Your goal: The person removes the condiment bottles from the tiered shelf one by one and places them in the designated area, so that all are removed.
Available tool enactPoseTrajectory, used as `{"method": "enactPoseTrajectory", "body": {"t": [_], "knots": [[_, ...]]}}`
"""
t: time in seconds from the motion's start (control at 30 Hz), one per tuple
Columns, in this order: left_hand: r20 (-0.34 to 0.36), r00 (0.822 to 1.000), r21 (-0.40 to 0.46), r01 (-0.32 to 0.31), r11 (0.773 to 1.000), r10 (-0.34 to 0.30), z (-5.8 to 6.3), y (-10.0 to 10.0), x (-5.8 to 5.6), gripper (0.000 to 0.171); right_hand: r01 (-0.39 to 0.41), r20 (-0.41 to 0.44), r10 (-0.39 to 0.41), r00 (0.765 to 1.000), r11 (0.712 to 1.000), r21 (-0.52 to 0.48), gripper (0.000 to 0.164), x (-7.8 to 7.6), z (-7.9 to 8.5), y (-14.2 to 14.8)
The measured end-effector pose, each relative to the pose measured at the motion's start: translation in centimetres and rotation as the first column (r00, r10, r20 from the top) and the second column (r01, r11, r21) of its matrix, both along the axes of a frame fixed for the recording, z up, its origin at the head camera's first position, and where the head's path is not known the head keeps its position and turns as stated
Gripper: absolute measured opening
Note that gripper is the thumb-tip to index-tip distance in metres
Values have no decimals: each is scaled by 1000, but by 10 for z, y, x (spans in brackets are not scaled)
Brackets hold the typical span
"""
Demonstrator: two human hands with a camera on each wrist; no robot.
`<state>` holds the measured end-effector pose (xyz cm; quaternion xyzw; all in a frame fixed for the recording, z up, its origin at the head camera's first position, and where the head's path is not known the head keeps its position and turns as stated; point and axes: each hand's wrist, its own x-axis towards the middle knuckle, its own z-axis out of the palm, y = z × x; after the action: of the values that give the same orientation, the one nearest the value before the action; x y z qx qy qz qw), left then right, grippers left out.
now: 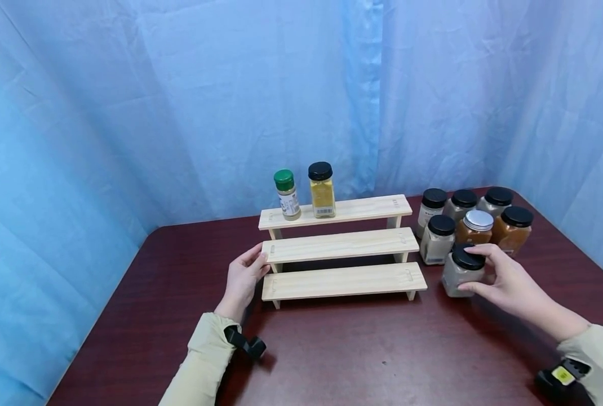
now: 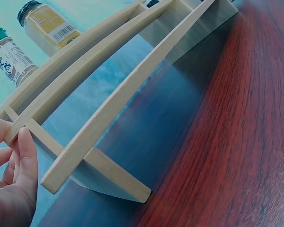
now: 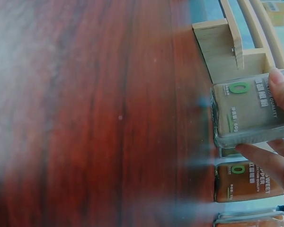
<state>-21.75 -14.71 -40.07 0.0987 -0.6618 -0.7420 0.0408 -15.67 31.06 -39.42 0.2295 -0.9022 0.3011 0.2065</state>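
Note:
A three-tier wooden spice rack (image 1: 342, 246) stands on the table. At its left side, my left hand (image 1: 243, 276) pinches the end of the middle shelf between thumb and fingers, as the left wrist view also shows. My right hand (image 1: 514, 282) grips a square spice jar (image 1: 457, 278) of greyish powder with a black lid, just right of the rack. In the right wrist view the jar's label (image 3: 248, 101) faces the camera. On the top shelf are a green-capped shaker bottle (image 1: 289, 202) and a black-lidded jar of yellow powder (image 1: 323, 197).
Several more jars cluster behind my right hand, among them a silver-lidded jar (image 1: 476, 228), an orange-brown jar (image 1: 514, 230) and a pale black-lidded jar (image 1: 437, 242). Blue curtains (image 1: 230, 101) hang behind and beside the dark red table (image 1: 342, 349).

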Motion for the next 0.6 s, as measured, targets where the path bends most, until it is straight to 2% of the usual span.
{"method": "enactPoseTrajectory", "body": {"t": [0.3, 0.6], "knots": [[1, 1000, 10, 9, 1000, -9, 2, 0, 2, 41, 9, 39, -10, 999, 1000, 21, 72, -3, -2, 0], [-4, 1000, 29, 14, 999, -14, 2, 1, 0, 40, 36, 116, -38, 992, 999, 14, 69, -6, -2, -3]]}}
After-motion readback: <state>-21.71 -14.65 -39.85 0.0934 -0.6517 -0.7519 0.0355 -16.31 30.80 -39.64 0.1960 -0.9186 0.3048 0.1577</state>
